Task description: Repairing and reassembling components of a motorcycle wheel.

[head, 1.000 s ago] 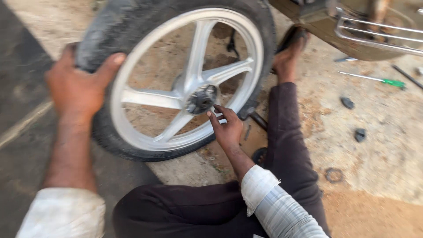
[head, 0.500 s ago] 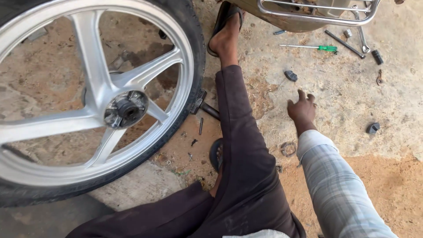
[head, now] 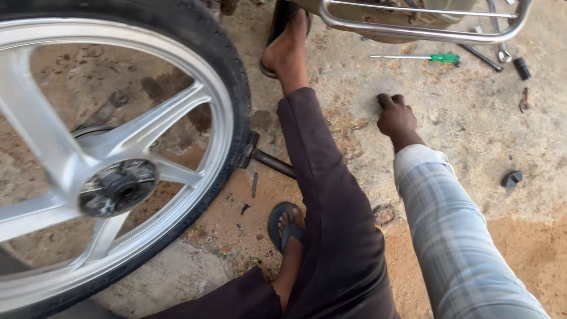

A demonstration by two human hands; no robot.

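Note:
My right hand point(head: 397, 115) reaches out past my dark-trousered leg point(head: 331, 195) and presses on the gritty concrete floor with its fingers curled under. What lies beneath the fingers is hidden. A motorcycle wheel with a silver spoked rim point(head: 35, 136), black tyre point(head: 233, 88) and dark hub point(head: 118, 188) stands upright at the left, apart from the hand. My left hand is out of view.
A green-handled screwdriver point(head: 444, 58), a spanner point(head: 481, 57) and a black socket point(head: 522, 68) lie at the far right under a chrome rack point(head: 425, 32). A small dark part point(head: 511, 178) and a ring point(head: 384, 214) lie near my arm. A metal rod point(head: 271, 162) sits by the tyre.
My right hand left the wheel hub and moved right and forward onto the floor, curling over the spot where a small dark part lay. My left hand dropped out of view.

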